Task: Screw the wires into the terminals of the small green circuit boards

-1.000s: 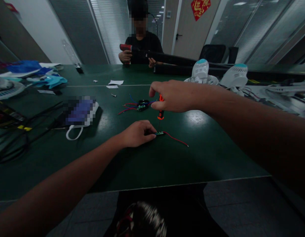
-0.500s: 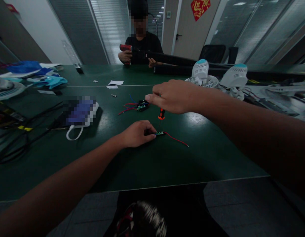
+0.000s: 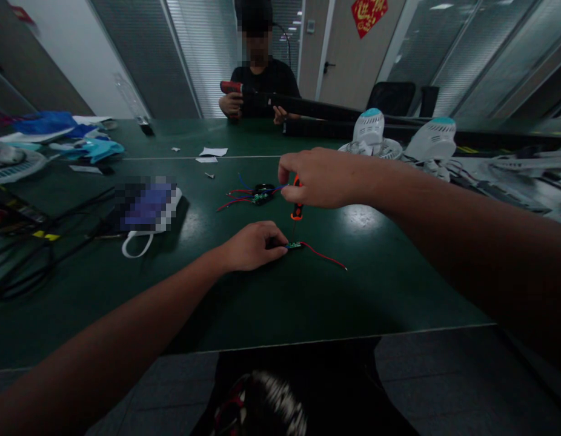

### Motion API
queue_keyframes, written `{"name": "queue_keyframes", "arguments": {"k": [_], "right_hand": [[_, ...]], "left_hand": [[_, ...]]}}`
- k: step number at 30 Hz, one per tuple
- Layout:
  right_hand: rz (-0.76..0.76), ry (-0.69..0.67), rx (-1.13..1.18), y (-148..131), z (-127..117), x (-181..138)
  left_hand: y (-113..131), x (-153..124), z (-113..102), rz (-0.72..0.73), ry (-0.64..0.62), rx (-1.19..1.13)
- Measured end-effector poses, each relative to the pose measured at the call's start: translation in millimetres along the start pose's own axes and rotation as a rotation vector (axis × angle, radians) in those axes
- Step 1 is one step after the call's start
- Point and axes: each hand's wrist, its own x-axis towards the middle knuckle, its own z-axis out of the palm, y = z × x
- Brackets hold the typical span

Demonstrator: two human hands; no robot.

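My left hand [image 3: 249, 245] rests on the green table [image 3: 308, 297], fingers pinched on a small green circuit board [image 3: 293, 245] that trails a red wire [image 3: 323, 257]. My right hand [image 3: 319, 177] hovers above it, closed around an orange-and-black screwdriver [image 3: 297, 208] held upright, its tip pointing down at the board. Just behind lies a second small board with red and blue wires [image 3: 253, 195].
A face mask [image 3: 146, 212] lies to the left, with dark cables [image 3: 30, 254] beyond it. Blue gloves [image 3: 87, 148] sit far left. Two white fan parts [image 3: 401, 140] stand at the right. Across the table a person [image 3: 258, 85] holds a red-handled tool. Paper scraps [image 3: 211, 154] lie mid-table.
My right hand's fingers spread half a second ago, then closed again on the screwdriver handle, turning it. The left hand and the board stayed put.
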Motion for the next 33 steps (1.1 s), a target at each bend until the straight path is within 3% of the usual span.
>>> {"name": "queue_keyframes", "arguments": {"k": [11, 33], "right_hand": [[-0.036, 0.007, 0.010, 1.8, 1.8, 0.5], [0.034, 0.081, 0.028, 1.6, 9.1, 0.3]], "left_hand": [[1.5, 0.1, -1.3, 0.002, 0.000, 0.001], [-1.6, 1.5, 3.1, 0.002, 0.029, 0.004]]}}
